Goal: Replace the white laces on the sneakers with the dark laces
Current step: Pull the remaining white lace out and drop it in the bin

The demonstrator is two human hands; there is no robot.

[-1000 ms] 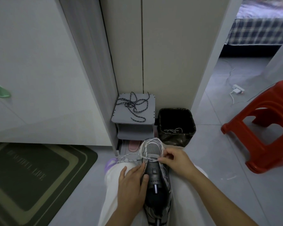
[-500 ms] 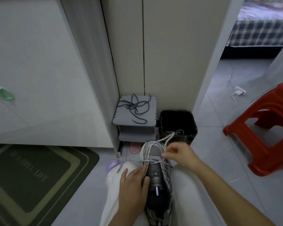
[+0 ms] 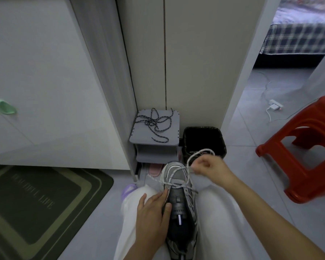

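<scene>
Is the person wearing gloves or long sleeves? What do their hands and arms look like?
No gloves and no sleeves are in view. The left hand and right hand are bare, and no rings, watch or bracelet show. The left forearm and right forearm are uncovered as far as the picture shows.
</scene>
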